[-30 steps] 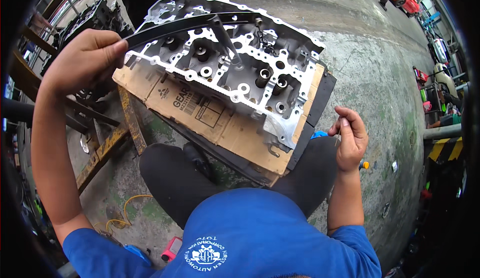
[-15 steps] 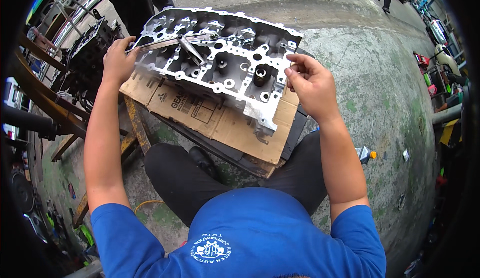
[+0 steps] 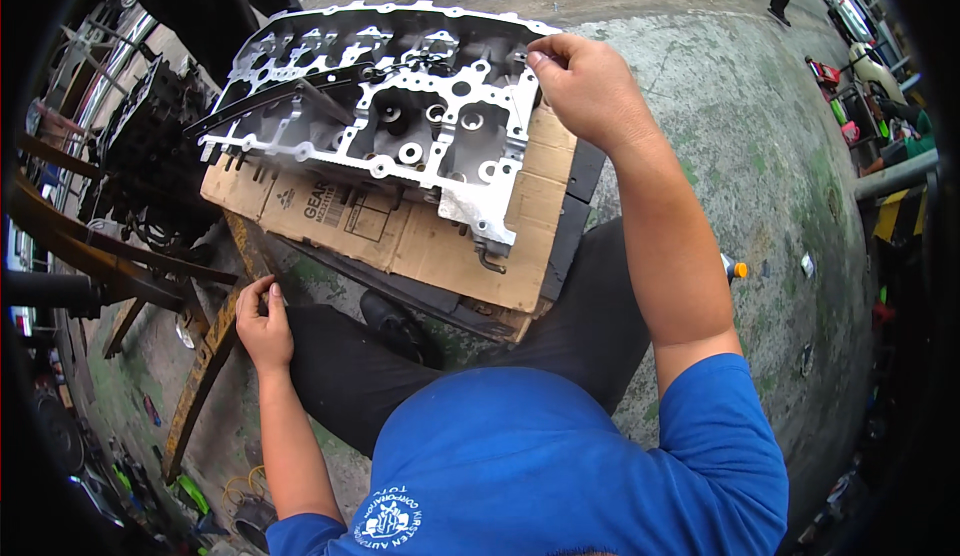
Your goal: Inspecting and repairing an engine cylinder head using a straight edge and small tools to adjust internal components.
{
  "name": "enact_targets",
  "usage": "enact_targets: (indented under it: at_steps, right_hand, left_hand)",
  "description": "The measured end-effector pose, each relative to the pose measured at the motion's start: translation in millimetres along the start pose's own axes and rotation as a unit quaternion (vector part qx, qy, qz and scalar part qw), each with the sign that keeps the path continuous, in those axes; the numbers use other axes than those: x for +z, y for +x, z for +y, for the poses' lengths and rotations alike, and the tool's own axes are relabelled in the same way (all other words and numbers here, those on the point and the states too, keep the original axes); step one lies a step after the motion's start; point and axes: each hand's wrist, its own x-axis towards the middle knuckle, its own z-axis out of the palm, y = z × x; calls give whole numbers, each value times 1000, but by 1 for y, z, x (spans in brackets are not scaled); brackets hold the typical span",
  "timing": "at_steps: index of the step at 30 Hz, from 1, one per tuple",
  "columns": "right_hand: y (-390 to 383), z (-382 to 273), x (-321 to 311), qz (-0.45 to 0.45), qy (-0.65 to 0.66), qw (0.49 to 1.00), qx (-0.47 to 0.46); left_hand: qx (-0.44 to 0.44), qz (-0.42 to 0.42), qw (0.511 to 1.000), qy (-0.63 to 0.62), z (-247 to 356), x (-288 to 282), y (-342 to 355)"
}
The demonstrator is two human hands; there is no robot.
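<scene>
Head view, looking down: a person in a blue shirt crouches over an aluminium cylinder head that lies on a flattened sheet of brown cardboard, which rests on a low dark stand set on the concrete floor. The right hand reaches to the far right corner of the cylinder head, fingers curled and pinched close together at its edge; whether anything small sits between the fingertips cannot be told. The left hand hangs low at the person's left knee, well apart from the casting, fingers loosely bent and holding nothing, just beside a rusty yellow metal bar. A long dark strip lies slantwise across the left half of the cylinder head's top face. Dark engine parts stand to the left of the cardboard. A small orange-capped object lies on the floor behind the right forearm.
</scene>
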Motion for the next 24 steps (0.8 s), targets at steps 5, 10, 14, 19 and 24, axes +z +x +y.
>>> enact_targets:
  at_steps: [5, 10, 14, 19, 24]
  right_hand:
    - [-53, 95, -84, 115, 172, 975, 78]
    - [-176, 314, -108, 219, 165, 881, 386]
    - [-295, 427, -62, 177, 64, 822, 538]
    - [-288, 465, 15, 60, 65, 878, 471]
    - [-222, 491, 48, -91, -24, 890, 447]
  left_hand:
    - [-149, -76, 966, -196, -62, -8, 13]
    - [-275, -106, 916, -271, -98, -21, 39]
    - [-335, -119, 897, -263, -87, -28, 57]
    - [-346, -98, 919, -162, -68, -37, 61]
    - [-377, -68, 907, -175, -44, -39, 57]
